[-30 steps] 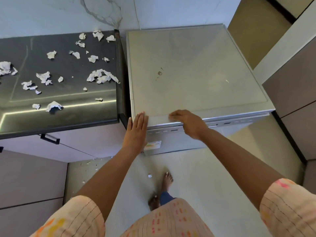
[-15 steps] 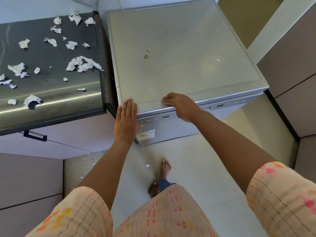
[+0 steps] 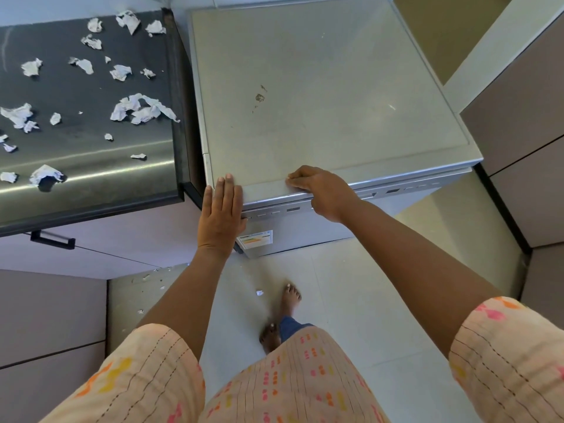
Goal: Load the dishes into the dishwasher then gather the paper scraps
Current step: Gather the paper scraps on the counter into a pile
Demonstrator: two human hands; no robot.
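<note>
The left hand [image 3: 221, 216] is lying flat on the dishwasher [image 3: 320, 96] corner; the right hand [image 3: 323, 190] is curling over its front edge. Paper scraps [image 3: 140, 109] are littering the counter [image 3: 91, 184]; fingers risk pinching as the door swings.

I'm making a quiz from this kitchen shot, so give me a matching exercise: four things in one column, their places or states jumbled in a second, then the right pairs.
Column one:
1. left hand
2. right hand
3. paper scraps
4. dishwasher

Column two:
A. scattered on the dark counter
B. door closed, top bare
C. flat, straight fingers on the front left corner
D. curled over the front top edge

Pairs: 1-C, 2-D, 3-A, 4-B
</note>
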